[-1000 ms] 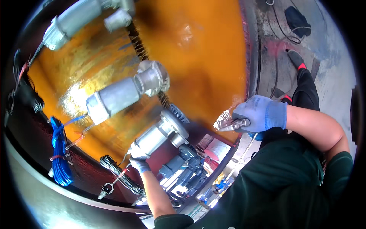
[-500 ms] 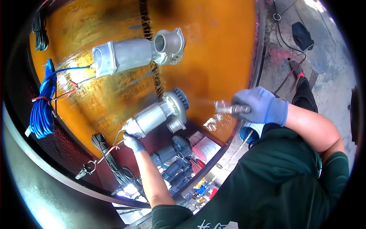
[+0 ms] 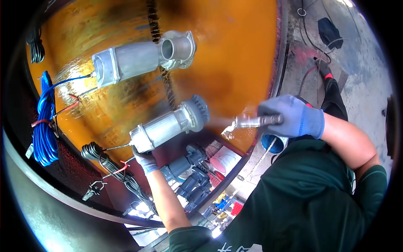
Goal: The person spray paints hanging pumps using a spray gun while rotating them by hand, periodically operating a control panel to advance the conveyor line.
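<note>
Plainly, right fingers (image 3: 270, 110) grip a spray gun (image 3: 254, 122); left fingers (image 3: 140, 157) touch a silver motor (image 3: 162, 130), closure unclear.

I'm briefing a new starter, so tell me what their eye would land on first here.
Probably the bright orange surface across the upper middle, with the upper silver unit and lower silver unit before it. Next, the blue cable coil at far left, then the gloved right hand gripping a metal nozzle tool right of the lower silver unit.
</note>
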Demonstrator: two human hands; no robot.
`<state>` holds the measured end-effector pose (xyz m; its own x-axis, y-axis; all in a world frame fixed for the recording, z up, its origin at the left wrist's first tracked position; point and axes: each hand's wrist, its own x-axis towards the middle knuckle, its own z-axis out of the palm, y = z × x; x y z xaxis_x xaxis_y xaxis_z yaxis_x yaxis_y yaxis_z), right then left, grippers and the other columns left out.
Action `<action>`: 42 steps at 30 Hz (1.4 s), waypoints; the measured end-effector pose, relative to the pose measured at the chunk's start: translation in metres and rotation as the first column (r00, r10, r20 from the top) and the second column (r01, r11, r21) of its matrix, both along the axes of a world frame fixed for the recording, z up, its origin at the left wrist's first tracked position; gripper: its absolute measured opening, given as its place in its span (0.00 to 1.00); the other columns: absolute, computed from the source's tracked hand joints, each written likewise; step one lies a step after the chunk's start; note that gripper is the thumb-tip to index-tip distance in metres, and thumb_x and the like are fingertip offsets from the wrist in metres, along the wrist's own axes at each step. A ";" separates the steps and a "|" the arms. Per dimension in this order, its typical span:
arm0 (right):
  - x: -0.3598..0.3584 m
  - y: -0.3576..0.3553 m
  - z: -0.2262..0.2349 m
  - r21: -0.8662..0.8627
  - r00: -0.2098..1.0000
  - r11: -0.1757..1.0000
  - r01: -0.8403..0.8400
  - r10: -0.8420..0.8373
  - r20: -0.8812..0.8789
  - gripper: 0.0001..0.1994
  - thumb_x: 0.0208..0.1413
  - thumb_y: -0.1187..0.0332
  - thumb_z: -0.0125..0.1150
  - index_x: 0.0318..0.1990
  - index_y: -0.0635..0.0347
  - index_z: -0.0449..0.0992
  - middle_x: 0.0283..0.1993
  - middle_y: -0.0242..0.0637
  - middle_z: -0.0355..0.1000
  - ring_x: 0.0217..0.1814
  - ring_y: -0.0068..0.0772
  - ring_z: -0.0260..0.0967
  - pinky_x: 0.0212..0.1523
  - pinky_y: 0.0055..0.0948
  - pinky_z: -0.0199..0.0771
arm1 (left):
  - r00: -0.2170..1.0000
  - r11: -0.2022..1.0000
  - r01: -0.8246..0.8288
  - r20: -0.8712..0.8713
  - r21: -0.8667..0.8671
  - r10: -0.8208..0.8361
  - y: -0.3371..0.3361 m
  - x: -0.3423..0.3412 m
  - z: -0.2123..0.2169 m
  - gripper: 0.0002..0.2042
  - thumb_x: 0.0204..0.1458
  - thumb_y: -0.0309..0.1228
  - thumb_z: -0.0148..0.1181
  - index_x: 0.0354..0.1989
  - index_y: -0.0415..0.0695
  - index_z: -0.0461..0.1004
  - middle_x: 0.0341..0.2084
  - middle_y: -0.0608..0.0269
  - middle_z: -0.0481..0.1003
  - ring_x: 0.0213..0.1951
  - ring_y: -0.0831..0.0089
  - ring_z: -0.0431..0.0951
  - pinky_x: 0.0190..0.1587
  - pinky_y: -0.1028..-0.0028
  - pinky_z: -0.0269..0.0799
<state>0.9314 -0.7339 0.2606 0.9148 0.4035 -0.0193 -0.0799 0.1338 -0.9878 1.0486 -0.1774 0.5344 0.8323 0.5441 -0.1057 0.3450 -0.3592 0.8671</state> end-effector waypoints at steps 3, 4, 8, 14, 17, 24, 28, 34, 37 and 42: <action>0.000 -0.003 0.002 -0.037 0.971 0.978 -0.207 0.210 0.113 0.15 0.59 0.54 0.72 0.40 0.55 0.78 0.32 0.45 0.77 0.37 0.54 0.79 0.40 0.47 0.77 | 0.983 0.984 0.169 -0.085 0.053 -0.164 0.049 -0.015 0.029 0.19 0.71 0.37 0.45 0.65 0.47 0.70 0.57 0.60 0.77 0.56 0.62 0.79 0.58 0.61 0.77; -0.001 0.003 -0.004 -0.005 0.993 0.996 -0.094 0.094 0.074 0.16 0.59 0.53 0.71 0.40 0.55 0.78 0.32 0.45 0.77 0.37 0.54 0.78 0.40 0.48 0.77 | 0.987 0.991 0.128 -0.107 0.045 -0.122 0.052 -0.014 0.027 0.18 0.71 0.35 0.45 0.66 0.47 0.69 0.59 0.59 0.77 0.58 0.61 0.78 0.60 0.62 0.76; 0.001 0.004 -0.019 0.015 0.999 0.999 -0.032 0.033 -0.029 0.17 0.60 0.51 0.70 0.40 0.55 0.77 0.33 0.45 0.78 0.40 0.53 0.79 0.43 0.48 0.77 | 0.991 0.988 -0.067 -0.122 -0.138 0.051 0.046 -0.020 0.020 0.24 0.68 0.40 0.47 0.71 0.48 0.66 0.64 0.58 0.74 0.64 0.59 0.75 0.68 0.58 0.71; 0.006 0.011 -0.033 0.026 0.992 0.993 -0.116 0.117 -0.042 0.17 0.62 0.50 0.68 0.41 0.55 0.79 0.36 0.46 0.80 0.42 0.52 0.80 0.45 0.45 0.79 | 0.991 0.996 0.019 -0.133 -0.090 -0.031 0.051 -0.034 0.034 0.28 0.65 0.48 0.47 0.70 0.48 0.67 0.65 0.57 0.73 0.66 0.55 0.73 0.70 0.50 0.69; 0.016 0.016 -0.036 0.044 0.990 0.998 -0.042 0.047 -0.133 0.17 0.62 0.50 0.68 0.42 0.55 0.79 0.35 0.47 0.80 0.40 0.55 0.80 0.44 0.47 0.79 | 0.982 0.980 0.070 -0.161 -0.184 -0.100 0.060 -0.043 0.045 0.26 0.64 0.49 0.49 0.64 0.46 0.72 0.59 0.57 0.77 0.63 0.57 0.76 0.68 0.50 0.70; 0.015 0.033 -0.057 0.019 0.985 0.986 -0.168 0.168 -0.033 0.18 0.61 0.49 0.68 0.40 0.55 0.80 0.35 0.47 0.80 0.39 0.56 0.80 0.44 0.50 0.78 | 1.000 0.997 0.015 0.019 0.075 -0.016 0.062 -0.080 0.050 0.19 0.63 0.41 0.52 0.55 0.42 0.78 0.52 0.58 0.80 0.56 0.66 0.79 0.62 0.59 0.74; 0.024 0.045 -0.076 0.153 0.987 0.988 -0.007 0.032 -0.160 0.18 0.61 0.48 0.68 0.40 0.55 0.80 0.35 0.48 0.80 0.40 0.56 0.79 0.43 0.50 0.77 | 0.692 -0.050 0.624 -0.522 0.780 0.499 0.033 -0.113 0.049 0.16 0.63 0.45 0.53 0.46 0.45 0.78 0.46 0.61 0.82 0.52 0.66 0.80 0.53 0.63 0.74; 0.024 0.051 -0.095 0.054 0.944 0.946 -0.320 0.323 -0.065 0.20 0.62 0.45 0.67 0.42 0.54 0.81 0.36 0.48 0.81 0.42 0.56 0.80 0.46 0.50 0.77 | 0.864 0.869 -0.463 0.304 0.173 0.400 -0.018 -0.100 0.027 0.24 0.65 0.59 0.54 0.49 0.49 0.69 0.47 0.61 0.78 0.56 0.62 0.75 0.63 0.55 0.67; 0.020 0.068 -0.113 0.064 0.976 0.983 -0.172 0.179 -0.125 0.19 0.63 0.46 0.66 0.44 0.54 0.81 0.39 0.48 0.81 0.43 0.56 0.80 0.46 0.49 0.77 | 0.930 0.879 -0.369 0.115 0.304 0.350 -0.007 -0.091 0.033 0.31 0.64 0.63 0.52 0.59 0.47 0.74 0.60 0.59 0.76 0.67 0.59 0.69 0.71 0.53 0.58; 0.013 0.074 -0.135 0.196 0.974 0.980 -0.044 0.085 -0.209 0.18 0.62 0.51 0.69 0.47 0.56 0.81 0.40 0.47 0.81 0.43 0.53 0.80 0.46 0.46 0.78 | 0.982 0.500 -0.124 0.034 0.857 0.186 -0.042 -0.059 -0.005 0.35 0.63 0.50 0.65 0.69 0.36 0.66 0.65 0.43 0.71 0.62 0.53 0.74 0.65 0.55 0.71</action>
<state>0.9442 -0.6596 0.1252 0.8692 0.4768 -0.1308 -0.3027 0.3041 -0.9033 0.9901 -0.2196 0.5293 0.7346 0.5161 0.4405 0.5067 -0.8490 0.1497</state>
